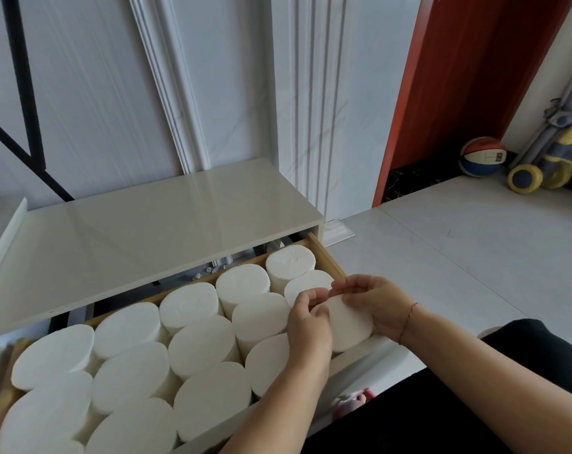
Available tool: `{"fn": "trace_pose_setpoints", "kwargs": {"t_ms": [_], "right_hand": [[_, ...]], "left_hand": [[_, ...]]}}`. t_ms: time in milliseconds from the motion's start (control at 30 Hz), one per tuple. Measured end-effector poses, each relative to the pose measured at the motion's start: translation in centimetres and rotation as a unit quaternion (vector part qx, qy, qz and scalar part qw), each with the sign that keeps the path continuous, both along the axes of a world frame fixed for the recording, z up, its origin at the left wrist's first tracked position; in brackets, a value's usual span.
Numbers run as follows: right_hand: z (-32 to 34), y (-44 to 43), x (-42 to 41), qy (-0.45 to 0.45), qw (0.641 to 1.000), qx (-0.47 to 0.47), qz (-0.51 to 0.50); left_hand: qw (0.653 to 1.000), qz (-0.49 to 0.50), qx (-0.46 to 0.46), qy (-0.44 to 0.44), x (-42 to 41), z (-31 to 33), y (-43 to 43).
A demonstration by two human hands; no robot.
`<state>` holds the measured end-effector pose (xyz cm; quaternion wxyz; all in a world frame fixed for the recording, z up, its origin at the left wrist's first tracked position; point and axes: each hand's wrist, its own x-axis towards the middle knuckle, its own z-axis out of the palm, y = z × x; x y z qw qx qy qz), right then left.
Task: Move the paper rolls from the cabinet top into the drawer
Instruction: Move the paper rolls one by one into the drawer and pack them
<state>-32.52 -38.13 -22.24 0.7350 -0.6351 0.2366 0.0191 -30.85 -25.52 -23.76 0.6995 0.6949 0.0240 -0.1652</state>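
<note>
Over drawer (328, 258), left hand (308, 326), right hand (378, 306) clasp roll (348, 327).

White paper rolls (202, 342) stand upright; packed tightly in open drawer (327, 257).

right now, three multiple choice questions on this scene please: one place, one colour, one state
1. Where is the white paper roll that both hands grip? A) on the cream cabinet top B) in the wooden drawer's near right corner C) on the floor
2. The ball by the red door frame is: A) red, white and blue B) green C) black
3. The drawer is: A) shut B) pulled open C) lifted out
Answers: 1 B, left hand and right hand hold it there; 2 A, its panels show those colours; 3 B, rows of rolls show inside.
</note>
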Motion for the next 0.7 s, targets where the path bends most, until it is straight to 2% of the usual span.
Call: {"fn": "trace_pose_setpoints", "kwargs": {"t_ms": [133,333,467,533,600,700], "right_hand": [[-0.2,-0.4,-0.1,-0.003,0.999,-0.002,0.037],[-0.8,-0.2,-0.2,-0.03,0.993,-0.099,0.061],[-0.6,-0.1,-0.3,-0.038,0.991,-0.112,0.067],[-0.3,0.5,-0.6,-0.058,0.981,-0.169,0.075],[-0.3,1.5,-1.3,-0.083,0.937,-0.321,0.105],[-0.5,4.0,-2.8,-0.089,0.81,-0.553,0.174]], "left_hand": [[0.998,-0.045,0.025,-0.029,0.4,-0.4,1.1],[0.989,-0.095,0.071,-0.086,0.4,-0.9,2.9],[0.978,-0.118,0.112,-0.132,0.2,-1.0,3.6],[0.962,-0.147,0.157,-0.168,-0.1,-0.8,4.3],[0.921,-0.187,0.241,-0.244,-0.6,-0.8,5.7],[0.811,-0.235,0.388,-0.371,-1.3,-1.2,8.6]]}}
